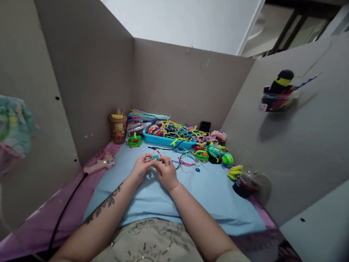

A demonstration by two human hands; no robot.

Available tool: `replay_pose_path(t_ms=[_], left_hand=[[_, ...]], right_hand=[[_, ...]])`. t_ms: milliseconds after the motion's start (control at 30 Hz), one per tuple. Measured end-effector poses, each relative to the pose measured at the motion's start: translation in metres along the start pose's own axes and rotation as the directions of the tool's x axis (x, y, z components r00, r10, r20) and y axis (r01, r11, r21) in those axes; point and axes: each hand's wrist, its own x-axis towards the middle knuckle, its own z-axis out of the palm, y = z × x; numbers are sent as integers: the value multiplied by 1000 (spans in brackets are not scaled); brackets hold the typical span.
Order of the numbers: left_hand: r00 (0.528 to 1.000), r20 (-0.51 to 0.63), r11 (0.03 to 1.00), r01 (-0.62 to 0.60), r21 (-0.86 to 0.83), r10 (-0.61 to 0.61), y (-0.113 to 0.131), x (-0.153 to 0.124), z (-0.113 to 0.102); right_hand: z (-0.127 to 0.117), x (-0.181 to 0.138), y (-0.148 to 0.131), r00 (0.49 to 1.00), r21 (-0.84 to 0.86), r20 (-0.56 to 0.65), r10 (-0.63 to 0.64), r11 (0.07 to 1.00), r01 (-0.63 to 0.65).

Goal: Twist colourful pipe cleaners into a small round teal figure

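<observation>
My left hand and my right hand meet over the blue cloth, fingers closed in a pinch. Between the fingertips they share a small teal pipe-cleaner piece, partly covered by the fingers. Just beyond it lie loose pipe cleaners, among them a pink one. A small dark blue oval object rests on the cloth to the right of my right hand.
A blue tray heaped with colourful pipe cleaners stands at the back. Finished-looking fuzzy figures, one green, sit around it. A pink glue gun lies left; a lidded cup and dark container flank the cloth.
</observation>
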Motion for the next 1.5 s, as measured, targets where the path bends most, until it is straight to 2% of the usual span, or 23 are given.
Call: replay_pose_path(t_ms=[133,267,333,433,533,700,800,867,1033,1133,1267,1367,1500], left_hand=[[998,21,997,-54,49,53,0,-2,4],[979,44,967,-202,155,198,-3,-3,6],[963,55,931,-268,248,262,-5,-4,7],[950,111,868,-313,385,294,-6,-6,8],[939,183,821,-343,457,291,-6,-8,8],[923,264,803,-375,464,279,-7,-10,5],[920,269,805,-382,454,285,-8,-9,5],[927,251,824,-365,432,279,-9,-9,5],[953,160,885,-299,356,257,-9,-5,5],[960,74,905,-279,321,270,-9,-2,3],[972,17,944,-230,238,233,-9,0,1],[979,14,959,-202,201,204,-9,-1,0],[980,20,963,-199,182,198,-9,-1,0]], right_hand=[[0,-1,-1,1000,38,-14,17,999,-16],[1,-1,0,990,107,-92,111,989,-101],[3,0,3,963,155,-160,218,969,-193],[5,0,10,888,252,-222,403,903,-348],[8,0,18,842,313,-177,510,840,-444],[14,-2,28,816,353,-43,576,773,-527],[16,-2,32,790,392,21,613,722,-571],[16,-2,33,791,422,29,611,710,-564],[9,1,30,846,460,23,532,746,-481],[4,3,26,869,468,-40,493,778,-419],[-2,3,19,899,320,-190,394,891,-323],[-4,3,15,926,218,-207,315,938,-270],[-4,3,12,932,183,-212,293,949,-257]])
